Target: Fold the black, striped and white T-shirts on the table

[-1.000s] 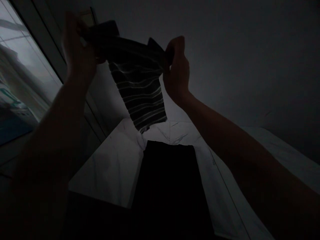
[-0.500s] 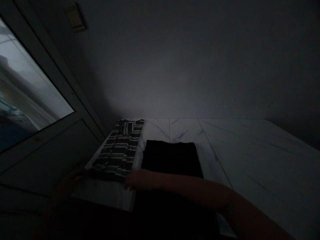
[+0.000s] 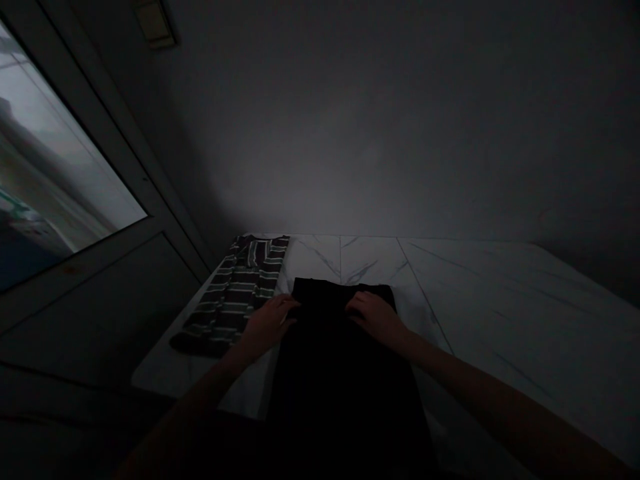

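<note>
A black garment (image 3: pixel 345 373) lies lengthwise on the marble-patterned surface, its lower part lost in the dark. Resting on its upper left edge is my left hand (image 3: pixel 270 321), thumb apart from the fingers. My right hand (image 3: pixel 377 319) touches the upper right part of the same cloth, fingers bent lightly over it; no gathered fabric shows in either hand. To the left, a striped shirt (image 3: pixel 237 290) in dark and light bands lies folded narrow, with its near end beside my left wrist.
The white marble-patterned surface (image 3: pixel 480 300) meets a grey wall (image 3: pixel 350 133) at the back. On the left stands a door (image 3: pixel 165 260) with a glass pane. A switch plate (image 3: pixel 154 25) is on the wall. The room is very dim.
Both hands have left the near end of the striped shirt and moved right and up, onto the upper part of the black garment. The shirt's near end looks slightly shifted.
</note>
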Demonstrator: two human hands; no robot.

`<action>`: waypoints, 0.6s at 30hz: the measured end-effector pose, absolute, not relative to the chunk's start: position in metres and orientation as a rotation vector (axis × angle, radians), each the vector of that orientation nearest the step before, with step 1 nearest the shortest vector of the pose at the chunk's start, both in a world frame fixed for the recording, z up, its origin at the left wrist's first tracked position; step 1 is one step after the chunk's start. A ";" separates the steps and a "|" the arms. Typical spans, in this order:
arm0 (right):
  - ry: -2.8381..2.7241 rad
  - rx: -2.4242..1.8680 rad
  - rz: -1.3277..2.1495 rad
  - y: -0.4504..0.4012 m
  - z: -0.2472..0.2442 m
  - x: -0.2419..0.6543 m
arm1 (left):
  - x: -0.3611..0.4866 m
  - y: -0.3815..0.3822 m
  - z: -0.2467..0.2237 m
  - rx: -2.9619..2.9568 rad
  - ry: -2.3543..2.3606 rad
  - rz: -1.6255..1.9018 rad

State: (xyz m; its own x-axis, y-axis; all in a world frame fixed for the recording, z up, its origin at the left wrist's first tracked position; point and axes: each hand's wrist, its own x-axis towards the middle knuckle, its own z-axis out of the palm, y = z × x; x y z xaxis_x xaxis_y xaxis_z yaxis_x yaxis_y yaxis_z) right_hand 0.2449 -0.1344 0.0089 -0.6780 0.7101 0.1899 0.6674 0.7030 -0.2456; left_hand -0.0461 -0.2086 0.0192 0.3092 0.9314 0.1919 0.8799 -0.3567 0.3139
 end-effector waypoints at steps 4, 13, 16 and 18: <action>-2.517 -0.866 0.275 -0.151 0.018 0.250 | -0.011 -0.179 0.027 2.538 1.497 0.541; -2.548 -0.692 1.019 -0.171 0.087 0.254 | -0.034 -0.199 0.059 2.274 1.087 0.025; -2.999 -0.834 0.902 -0.131 0.116 0.239 | -0.059 -0.176 0.096 2.273 1.271 -0.282; -2.982 -1.054 0.493 -0.097 0.144 0.225 | -0.074 -0.155 0.142 2.364 1.621 -0.223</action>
State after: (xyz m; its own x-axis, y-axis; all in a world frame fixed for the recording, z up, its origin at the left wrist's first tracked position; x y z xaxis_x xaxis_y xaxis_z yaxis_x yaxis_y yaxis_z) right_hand 0.2252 -0.0969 0.1444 -0.7817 0.6037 -0.1567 0.6220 0.7360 -0.2674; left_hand -0.0739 -0.1551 0.1416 0.3636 0.8903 -0.2743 0.9313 -0.3400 0.1307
